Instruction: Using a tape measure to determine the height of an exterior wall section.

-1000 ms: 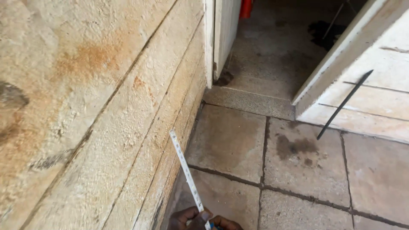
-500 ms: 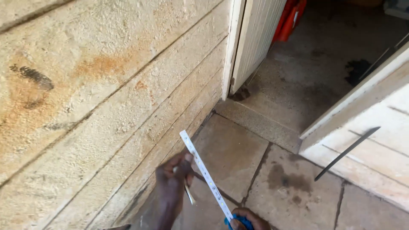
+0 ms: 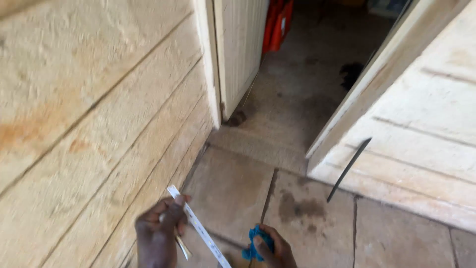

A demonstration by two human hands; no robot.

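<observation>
Two hands stretch a white tape blade low beside a block wall.

The left hand (image 3: 157,233) pinches the free end of the white tape blade (image 3: 198,227) between closed fingers (image 3: 174,214), with a thin pale stick also caught in the grip. The right hand (image 3: 273,248) is curled tight around the blue tape case (image 3: 257,243) at the bottom edge. The blade runs slantwise between them, above the paved floor (image 3: 233,183). To the left rises the tan block wall (image 3: 89,109). Beyond stand a pale door (image 3: 243,49), an orange container (image 3: 277,22) inside the doorway, and a dark rod (image 3: 348,169) leaning against the right wall.
</observation>
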